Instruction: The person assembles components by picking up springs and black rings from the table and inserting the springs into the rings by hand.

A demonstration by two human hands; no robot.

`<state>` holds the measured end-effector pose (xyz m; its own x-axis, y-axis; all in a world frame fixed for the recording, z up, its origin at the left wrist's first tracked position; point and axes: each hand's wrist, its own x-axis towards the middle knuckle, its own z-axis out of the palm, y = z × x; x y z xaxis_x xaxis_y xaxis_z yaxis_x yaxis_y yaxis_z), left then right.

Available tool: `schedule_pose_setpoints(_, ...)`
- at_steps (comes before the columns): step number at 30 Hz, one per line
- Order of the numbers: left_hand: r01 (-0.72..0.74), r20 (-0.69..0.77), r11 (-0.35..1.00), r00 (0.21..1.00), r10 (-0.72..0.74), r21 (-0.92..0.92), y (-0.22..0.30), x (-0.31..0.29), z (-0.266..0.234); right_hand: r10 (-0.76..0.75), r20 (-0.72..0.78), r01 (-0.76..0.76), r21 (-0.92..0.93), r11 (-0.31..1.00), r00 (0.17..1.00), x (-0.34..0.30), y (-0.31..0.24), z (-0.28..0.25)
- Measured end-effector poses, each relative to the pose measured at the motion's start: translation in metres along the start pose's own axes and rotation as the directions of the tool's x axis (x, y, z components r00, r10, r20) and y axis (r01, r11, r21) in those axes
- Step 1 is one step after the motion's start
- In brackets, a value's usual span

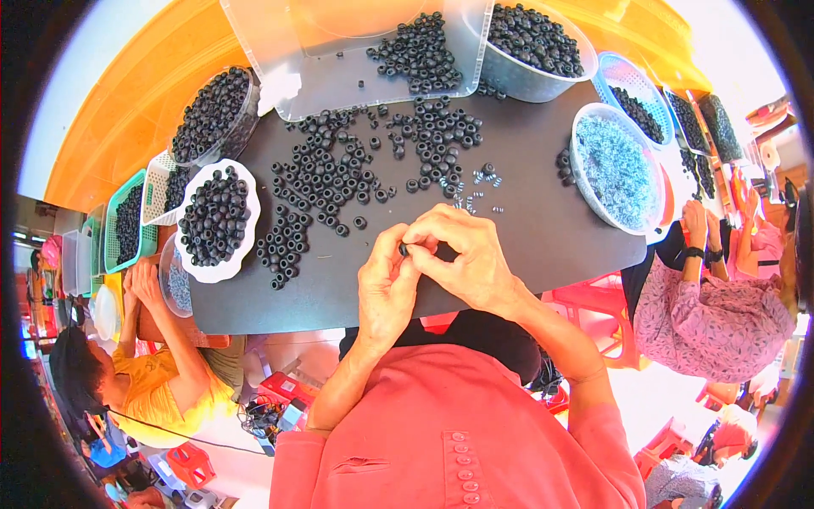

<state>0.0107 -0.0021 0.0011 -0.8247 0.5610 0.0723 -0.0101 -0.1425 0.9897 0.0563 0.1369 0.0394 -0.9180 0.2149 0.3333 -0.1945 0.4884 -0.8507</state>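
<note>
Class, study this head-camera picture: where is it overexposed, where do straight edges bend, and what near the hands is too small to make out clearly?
Head view: sky at the top corners is blown out white; the black board's edge curves from fisheye distortion, with a dark round border; the small black ring pinched between left hand and right hand is too small to resolve.

Left hand (386,284) and right hand (466,254) pinched together
</note>
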Motion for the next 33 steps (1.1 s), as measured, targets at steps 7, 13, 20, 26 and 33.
schedule_pose_setpoints(7, 0.02, 0.006, 0.961, 1.0, -0.023, 0.277, 0.009, -0.001, -0.008, 0.04, -0.006, -0.04, 0.063, 0.997, 0.999, -0.01, 0.008, -0.001)
schedule_pose_setpoints(13, 0.071, -0.007, 0.987, 0.997, -0.07, 0.146, 0.006, 0.0, -0.009, 0.011, -0.071, -0.005, 0.091, 0.996, 0.997, -0.01, 0.007, 0.004)
schedule_pose_setpoints(20, 0.054, 0.009, 0.99, 0.998, -0.056, 0.133, 0.012, 0.001, -0.007, -0.032, -0.083, 0.039, 0.077, 0.996, 0.996, -0.01, 0.013, 0.007)
schedule_pose_setpoints(26, 0.04, 0.007, 0.984, 0.999, -0.042, 0.175, 0.015, 0.001, -0.007, -0.05, -0.1, 0.056, 0.068, 0.996, 0.994, -0.011, 0.014, 0.009)
schedule_pose_setpoints(33, 0.073, -0.054, 0.996, 0.996, -0.071, 0.041, 0.01, 0.002, -0.008, -0.092, -0.107, 0.093, 0.005, 0.996, 0.99, -0.012, 0.013, 0.009)
